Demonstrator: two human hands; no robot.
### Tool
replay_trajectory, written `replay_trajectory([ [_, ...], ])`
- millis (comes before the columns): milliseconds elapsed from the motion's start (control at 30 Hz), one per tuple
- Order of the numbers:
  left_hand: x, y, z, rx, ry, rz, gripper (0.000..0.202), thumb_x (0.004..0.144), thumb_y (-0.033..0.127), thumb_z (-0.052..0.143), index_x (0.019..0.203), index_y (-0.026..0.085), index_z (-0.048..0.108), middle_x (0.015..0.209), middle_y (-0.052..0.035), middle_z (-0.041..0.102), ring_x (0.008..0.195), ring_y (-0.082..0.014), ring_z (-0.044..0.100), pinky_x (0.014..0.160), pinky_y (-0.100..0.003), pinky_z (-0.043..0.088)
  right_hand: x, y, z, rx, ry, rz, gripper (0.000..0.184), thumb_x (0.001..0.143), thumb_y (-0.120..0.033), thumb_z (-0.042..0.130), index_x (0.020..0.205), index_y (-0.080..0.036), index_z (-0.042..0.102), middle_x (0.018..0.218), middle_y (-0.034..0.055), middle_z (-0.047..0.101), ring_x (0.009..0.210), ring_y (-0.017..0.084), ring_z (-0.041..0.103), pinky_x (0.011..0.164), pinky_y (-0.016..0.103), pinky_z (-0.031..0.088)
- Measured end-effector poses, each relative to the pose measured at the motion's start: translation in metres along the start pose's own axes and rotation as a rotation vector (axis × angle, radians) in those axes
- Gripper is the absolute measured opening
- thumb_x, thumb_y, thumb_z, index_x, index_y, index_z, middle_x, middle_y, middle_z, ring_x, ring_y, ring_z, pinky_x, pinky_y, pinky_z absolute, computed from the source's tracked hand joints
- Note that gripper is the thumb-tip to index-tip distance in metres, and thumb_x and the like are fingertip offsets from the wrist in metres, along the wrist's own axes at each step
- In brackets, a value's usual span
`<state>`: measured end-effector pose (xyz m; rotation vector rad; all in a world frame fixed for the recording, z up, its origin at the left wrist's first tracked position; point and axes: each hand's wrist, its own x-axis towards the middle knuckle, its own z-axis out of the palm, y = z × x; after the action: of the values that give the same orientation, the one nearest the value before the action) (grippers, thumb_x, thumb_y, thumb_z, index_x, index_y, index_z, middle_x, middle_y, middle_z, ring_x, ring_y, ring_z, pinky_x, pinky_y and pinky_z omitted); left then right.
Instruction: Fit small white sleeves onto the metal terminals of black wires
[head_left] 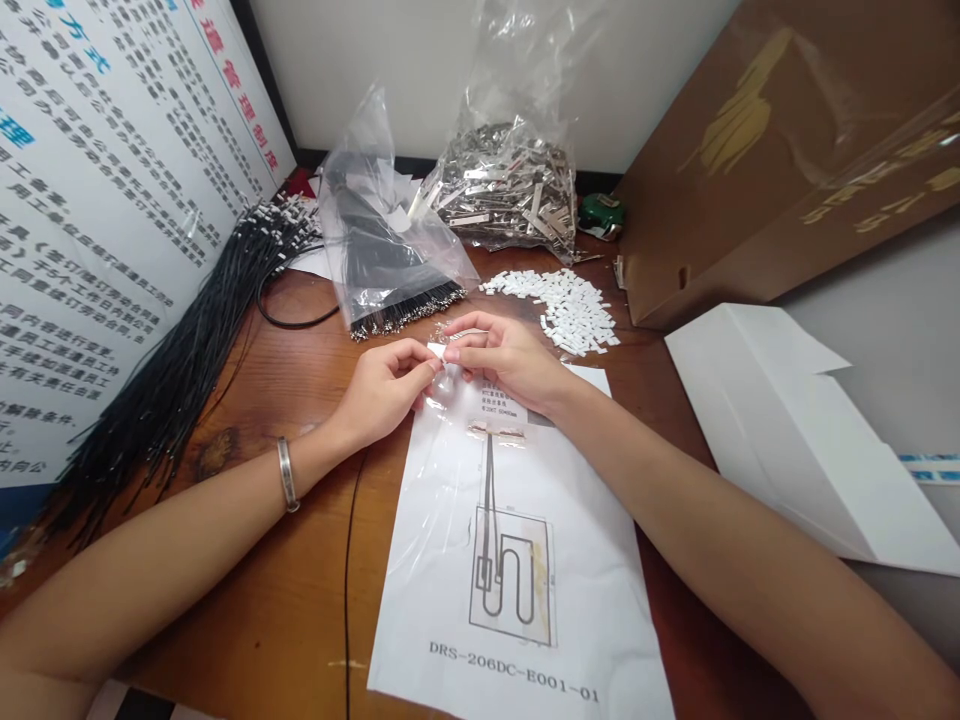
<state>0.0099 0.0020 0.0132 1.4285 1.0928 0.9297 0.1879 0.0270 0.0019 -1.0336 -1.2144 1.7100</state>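
Observation:
At the top of the printed sheet, my left hand (386, 390) and my right hand (514, 360) meet, fingertips almost touching. Both pinch at a small white plastic piece (437, 351), mostly covered by the fingers. From beneath my left hand a thin black wire (349, 570) runs down the table to the front edge; its upper end is hidden. Just beyond my right hand lies a heap of small white plastic pieces (574, 310). A clear bag of black wires (382, 260) with bare metal ends rests behind my left hand.
A wiring drawing (600, 600) lies on the wooden table (247, 600). Many black wires with white ends (195, 330) lean at the left. At the back are a bag of metal strips (510, 190) and a green tape measure (601, 215). A cardboard box (720, 200) stands right.

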Motion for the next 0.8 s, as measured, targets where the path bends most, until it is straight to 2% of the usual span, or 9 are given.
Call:
replay_trajectory([
  [200, 0.0006, 0.0006, 0.0011, -0.003, 0.044, -0.004, 0.012, 0.075, 0.024, 0.067, 0.076, 0.014, 0.062, 0.056, 0.0029, 0.059, 0.043, -0.0073, 0.052, 0.045, -0.019, 0.043, 0.0001, -0.0009, -0.0008, -0.023, 0.002, 0.008, 0.037, 0.062, -0.03, 0.082, 0.089, -0.019, 0.06, 0.066, -0.0011, 0.065, 0.053, 0.01, 0.052, 0.05, 0.026, 0.036],
  [533, 0.0013, 0.0018, 0.0004, -0.072, 0.034, -0.037, 0.014, 0.073, 0.026, 0.067, 0.075, 0.013, 0.062, 0.065, -0.0011, 0.066, 0.048, -0.0083, 0.057, 0.048, -0.02, 0.047, 0.001, 0.0, -0.0026, -0.038, -0.001, 0.011, 0.037, 0.062, -0.031, 0.082, 0.089, -0.02, 0.059, 0.071, 0.0007, 0.068, 0.054, 0.01, 0.051, 0.05, 0.026, 0.036],
  [800, 0.0007, 0.0043, 0.0014, -0.057, 0.031, -0.033, 0.013, 0.072, 0.025, 0.067, 0.071, 0.013, 0.062, 0.065, -0.001, 0.066, 0.048, -0.0078, 0.056, 0.048, -0.02, 0.047, 0.0, -0.0013, -0.0013, -0.024, 0.018, 0.011, 0.037, 0.061, -0.028, 0.082, 0.088, -0.02, 0.06, 0.07, 0.0002, 0.068, 0.054, 0.01, 0.052, 0.051, 0.027, 0.038],
])
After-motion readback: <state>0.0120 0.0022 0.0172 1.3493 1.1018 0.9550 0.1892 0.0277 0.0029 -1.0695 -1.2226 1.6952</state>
